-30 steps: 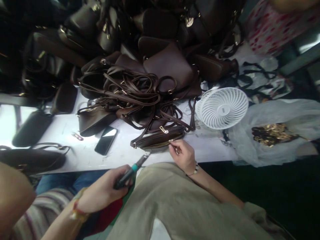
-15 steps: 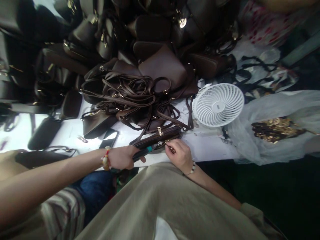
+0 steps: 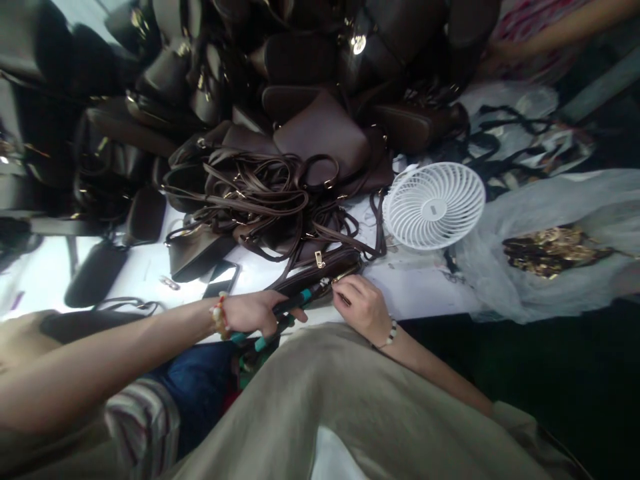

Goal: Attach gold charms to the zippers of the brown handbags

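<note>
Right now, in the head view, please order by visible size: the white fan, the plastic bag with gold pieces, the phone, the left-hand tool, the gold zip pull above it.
1. Plastic bag
2. White fan
3. Phone and tool, unranked: each is partly covered
4. Gold zip pull

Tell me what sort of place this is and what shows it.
Probably a handbag workshop: dark brown leathery bags lie heaped on a white table, gold metallic pieces rest on translucent plastic, and the left hand holds a black and teal hand tool.
</note>
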